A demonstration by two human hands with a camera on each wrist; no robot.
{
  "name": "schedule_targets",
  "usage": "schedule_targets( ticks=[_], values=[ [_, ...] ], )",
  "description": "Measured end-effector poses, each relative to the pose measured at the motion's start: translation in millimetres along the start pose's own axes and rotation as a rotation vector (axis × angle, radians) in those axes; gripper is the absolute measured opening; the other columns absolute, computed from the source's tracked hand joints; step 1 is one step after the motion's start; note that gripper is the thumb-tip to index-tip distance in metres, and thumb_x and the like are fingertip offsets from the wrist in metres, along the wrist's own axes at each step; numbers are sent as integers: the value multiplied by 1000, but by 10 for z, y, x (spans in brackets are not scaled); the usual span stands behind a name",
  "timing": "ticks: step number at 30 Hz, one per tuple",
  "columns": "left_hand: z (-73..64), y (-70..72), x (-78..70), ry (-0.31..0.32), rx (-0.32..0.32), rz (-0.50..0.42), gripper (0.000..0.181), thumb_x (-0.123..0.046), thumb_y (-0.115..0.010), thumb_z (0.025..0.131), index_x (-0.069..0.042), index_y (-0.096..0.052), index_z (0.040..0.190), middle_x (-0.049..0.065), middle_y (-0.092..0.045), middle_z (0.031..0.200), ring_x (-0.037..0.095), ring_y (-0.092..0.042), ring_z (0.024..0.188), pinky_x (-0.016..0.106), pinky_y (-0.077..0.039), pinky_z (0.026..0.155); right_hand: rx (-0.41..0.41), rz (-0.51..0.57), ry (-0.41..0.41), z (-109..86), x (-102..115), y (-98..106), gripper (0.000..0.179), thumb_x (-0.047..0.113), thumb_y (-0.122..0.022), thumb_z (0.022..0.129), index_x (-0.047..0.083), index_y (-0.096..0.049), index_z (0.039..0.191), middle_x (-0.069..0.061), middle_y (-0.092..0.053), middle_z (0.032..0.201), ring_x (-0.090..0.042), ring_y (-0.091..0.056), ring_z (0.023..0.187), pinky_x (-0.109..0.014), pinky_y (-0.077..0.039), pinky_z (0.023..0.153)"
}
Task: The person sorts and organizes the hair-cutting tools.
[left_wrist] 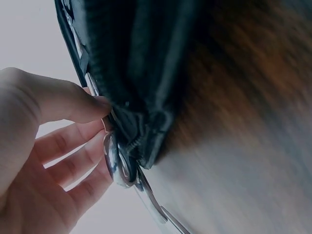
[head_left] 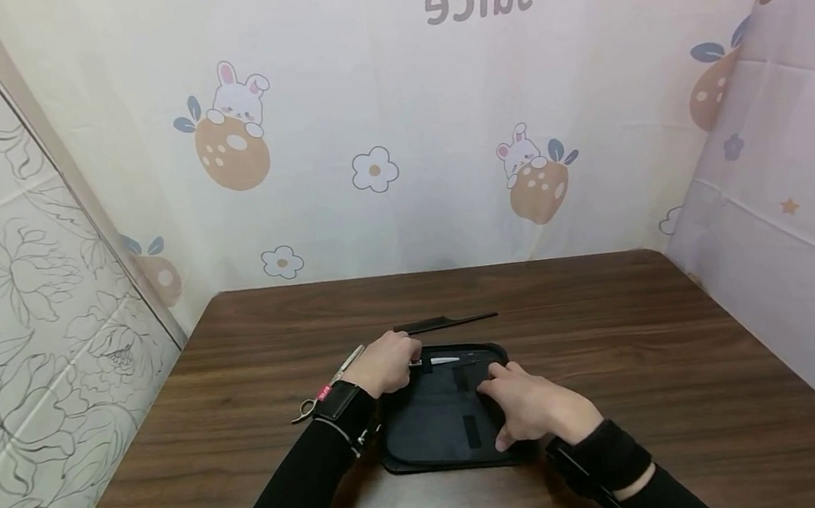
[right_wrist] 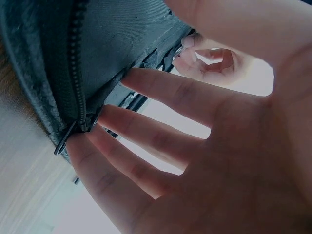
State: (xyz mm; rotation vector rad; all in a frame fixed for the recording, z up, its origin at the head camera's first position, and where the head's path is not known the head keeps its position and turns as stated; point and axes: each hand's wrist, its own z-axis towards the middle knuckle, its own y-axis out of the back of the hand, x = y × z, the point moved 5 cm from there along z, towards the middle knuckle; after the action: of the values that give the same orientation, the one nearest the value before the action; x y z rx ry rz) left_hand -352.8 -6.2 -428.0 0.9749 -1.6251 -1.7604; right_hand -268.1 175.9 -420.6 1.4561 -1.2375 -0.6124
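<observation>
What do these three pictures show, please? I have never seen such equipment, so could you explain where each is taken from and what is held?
There is no machine here: a person works with two bare hands, the left hand and the right hand. The wide picture is taken from the head, looking forward and down; the two close ones from the wrists. On the brown table lie a black zippered case, a dark comb beyond it and scissors with a red mark to its left. The left hand's grip pinches a shiny metal tool with a ring, probably also scissors, at the case's edge. The right hand's fingers touch the case's right side.
</observation>
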Motion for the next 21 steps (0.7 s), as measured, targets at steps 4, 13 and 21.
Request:
schedule_targets(
  ticks=[4, 13, 21],
  values=[
    [3, -10, -9, -4, -4, -2, 24, 5, -67, 91, -12, -72, 107, 4, -64, 105, 21, -60, 100, 33, -50, 82, 2, 7, 2, -2, 5, -6, 70, 25, -94, 73, 5, -64, 133, -5, -53, 120, -25, -47, 110, -46, -49, 89],
    [-68, 17, 55, 16, -61, -5, 19, 0, -63, 93, -11, -73, 105, 5, -63, 101, 24, -60, 99, 37, -52, 82, -2, 11, 7, -13, 10, -4, 71, 24, -94, 72, 5, -64, 134, -5, -53, 121, -24, -46, 109, -44, -50, 86],
    [-150, 103, 145, 46, -75, -20, 12, -3, -72, 86, -9, -74, 96, 6, -62, 95, 28, -59, 93, 42, -52, 79, -6, 16, 8, -14, -1, 4, 72, 23, -94, 71, 3, -63, 134, -5, -53, 120, -25, -46, 108, -46, -50, 86]
  ],
)
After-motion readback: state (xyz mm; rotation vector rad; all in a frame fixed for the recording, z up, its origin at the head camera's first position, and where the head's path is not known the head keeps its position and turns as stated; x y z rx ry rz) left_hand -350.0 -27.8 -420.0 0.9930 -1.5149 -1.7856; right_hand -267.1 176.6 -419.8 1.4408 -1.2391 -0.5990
